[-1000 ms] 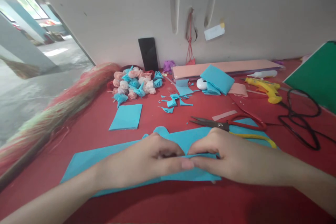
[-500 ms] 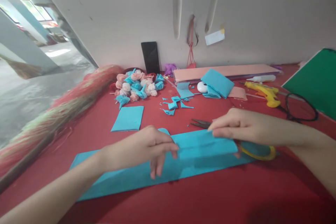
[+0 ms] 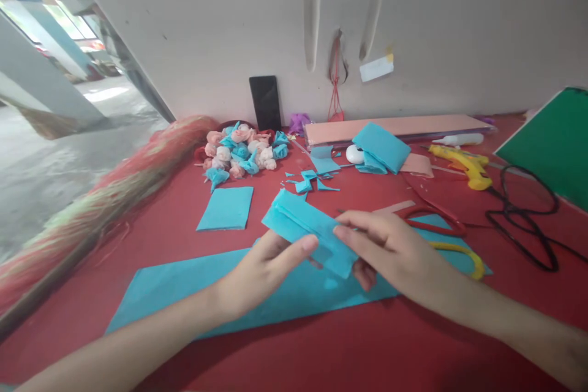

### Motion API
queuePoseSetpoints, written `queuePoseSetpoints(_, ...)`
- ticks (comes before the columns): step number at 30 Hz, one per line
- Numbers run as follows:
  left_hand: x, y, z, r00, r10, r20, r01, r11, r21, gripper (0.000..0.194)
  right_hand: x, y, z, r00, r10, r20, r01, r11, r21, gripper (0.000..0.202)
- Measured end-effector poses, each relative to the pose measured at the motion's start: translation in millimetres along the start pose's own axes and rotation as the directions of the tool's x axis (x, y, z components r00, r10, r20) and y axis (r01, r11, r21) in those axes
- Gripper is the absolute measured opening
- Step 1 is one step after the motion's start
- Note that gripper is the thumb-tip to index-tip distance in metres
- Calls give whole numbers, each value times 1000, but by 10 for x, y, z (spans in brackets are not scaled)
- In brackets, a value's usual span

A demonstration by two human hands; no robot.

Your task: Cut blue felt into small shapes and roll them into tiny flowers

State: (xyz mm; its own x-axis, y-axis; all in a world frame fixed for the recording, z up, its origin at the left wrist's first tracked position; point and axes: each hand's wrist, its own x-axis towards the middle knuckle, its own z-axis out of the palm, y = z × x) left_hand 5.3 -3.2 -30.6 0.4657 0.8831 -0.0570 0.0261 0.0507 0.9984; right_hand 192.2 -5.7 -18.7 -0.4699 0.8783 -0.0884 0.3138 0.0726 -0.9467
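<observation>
In front of me, a folded piece of blue crepe paper (image 3: 305,226) is held tilted above the table by both hands. My left hand (image 3: 261,269) pinches its near left part, thumb on top and fingers underneath. At its right end, my right hand (image 3: 390,248) grips the paper between thumb and fingers. Under them lies a long flat strip of blue crepe paper (image 3: 184,294). Scissors with a red and a yellow handle (image 3: 478,264) rest beyond the right wrist, their blades mostly hidden.
A smaller blue paper rectangle (image 3: 226,208), rolled paper flowers (image 3: 241,150) and blue scraps (image 3: 305,182) lie on the red table. Farther back are a phone (image 3: 265,102), folded blue paper (image 3: 383,148) and a yellow glue gun (image 3: 466,165) with a black cord (image 3: 523,236). A green board (image 3: 551,141) leans at right.
A folded piece of blue paper is now lifted off the long strip and held between both hands. My hands have come closer together, and the scissors' red handle is uncovered.
</observation>
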Motion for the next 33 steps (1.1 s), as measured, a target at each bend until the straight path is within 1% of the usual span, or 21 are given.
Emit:
queuePoseSetpoints(2, 6, 23, 10, 997, -26, -68, 21, 998, -65, 33, -17, 48, 37, 1000, 6, 23, -5, 998, -64, 27)
queuePoseSetpoints(3, 13, 32, 9, 996, -36, -85, 29, 996, -80, 34, -21, 65, 50, 999, 11, 33, -8, 997, -81, 29)
queuePoseSetpoints(5, 26, 36, 0, 996, -43, -80, 38, 997, -72, 30, -19, 70, 75, 999, 14, 47, -9, 995, -97, 32)
queuePoseSetpoints(7, 32, 21, -6, 998, -40, -46, 38, 998, -54, 24, -14, 33, 86, 998, 1, 56, 6, 992, -127, 32)
queuePoseSetpoints(8, 32, 6, -6, 999, -43, -32, 41, 998, -57, 22, -11, 3, 79, 998, -17, 55, 27, 984, -178, 30)
queuePoseSetpoints(9, 28, -13, -3, 998, -52, -32, 50, 996, -70, 20, -9, -28, 58, 998, -44, 42, 54, 963, -266, 28)
queuePoseSetpoints(10, 22, -35, 3, 997, -67, -46, 63, 994, -92, 19, -9, -54, 22, 997, -81, 18, 81, 917, -390, 24)
queuePoseSetpoints(11, 14, -59, 13, 994, -89, -64, 81, 989, -121, 20, -12, -66, -32, 993, -119, -16, 93, 844, -528, 21)
queuePoseSetpoints(12, 3, -85, 26, 990, -113, -86, 99, 983, -152, 21, -20, -58, -102, 986, -160, -53, 86, 748, -658, 19)
queuePoseSetpoints(13, -9, -113, 41, 985, -137, -102, 117, 977, -178, 23, -34, -26, -186, 975, -202, -88, 59, 624, -779, 22)
queuePoseSetpoints(15, -34, -167, 75, 979, -184, -89, 163, 966, -202, 25, -88, 112, -369, 968, -191, -160, -31, 544, -839, 36)
queuePoseSetpoints(17, -56, -213, 102, 974, -224, -30, 215, 959, -185, 25, -176, 317, -533, 963, -160, -215, -118, 467, -877, 45)
queuePoseSetpoints(19, -69, -242, 119, 968, -249, 18, 249, 956, -154, 25, -274, 523, -641, 973, -114, -200, -134, 423, -896, 50)
queuePoseSetpoints(21, -73, -252, 127, 966, -258, 32, 259, 956, -137, 25, -346, 672, -688, 981, -95, -172, -120, 403, -907, 57)
queuePoseSetpoints(24, -71, -242, 138, 964, -262, 41, 266, 954, -140, 23, -376, 737, -701, 981, -101, -167, -112, 409, -906, 61)
queuePoseSetpoints(27, -72, -231, 154, 964, -263, 48, 267, 950, -161, 22, -360, 664, -712, 974, -108, -198, -125, 472, -873, 67)
queuePoseSetpoints(28, -74, -227, 157, 964, -261, 45, 265, 949, -174, 22, -358, 626, -717, 969, -107, -221, -138, 507, -851, 65)
queuePoseSetpoints(30, -77, -209, 157, 968, -251, 23, 251, 946, -207, 21, -359, 545, -725, 956, -98, -278, -167, 596, -785, 53)
queuePoseSetpoints(33, -72, -132, 127, 976, -205, -74, 174, 938, -298, 18, -370, 426, -703, 920, -88, -383, -183, 766, -616, 32)
